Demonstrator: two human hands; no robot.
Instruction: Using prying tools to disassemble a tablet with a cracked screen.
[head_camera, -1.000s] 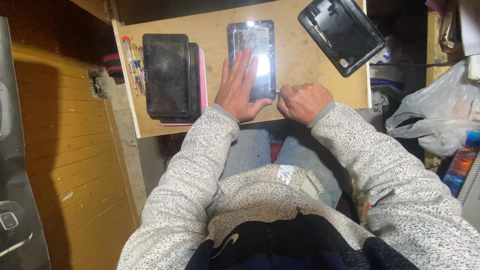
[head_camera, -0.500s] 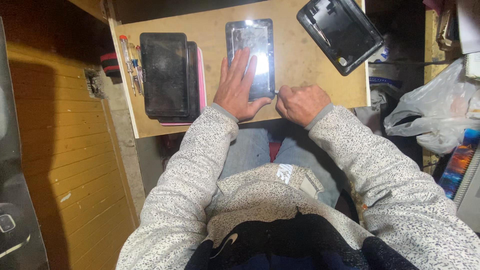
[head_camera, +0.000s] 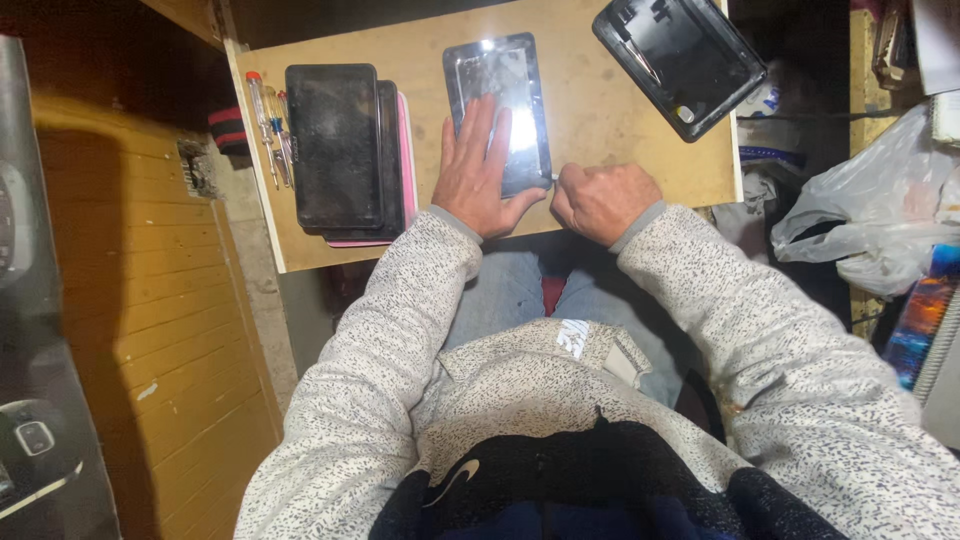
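Plain light-wood board (head_camera: 620, 150) serves as bench across knees, dim cluttered workshop around.

Far left of grip: screwdrivers (head_camera: 268, 125), then stack of dark flat tablets (head_camera: 345, 150).

Left hand (head_camera: 480, 175) flat, fingers spread, pins cracked black glass-fronted tablet (head_camera: 500, 105).

Right hand (head_camera: 603, 200) fisted tight on thin pointed tool (head_camera: 551, 177), tip at tablet's near right corner.

Beyond right: empty black plastic back shell (head_camera: 680, 60).

Judgement: keep palm pressure firm, tip shallow in seam, lever gently; cracked glass may splinter.
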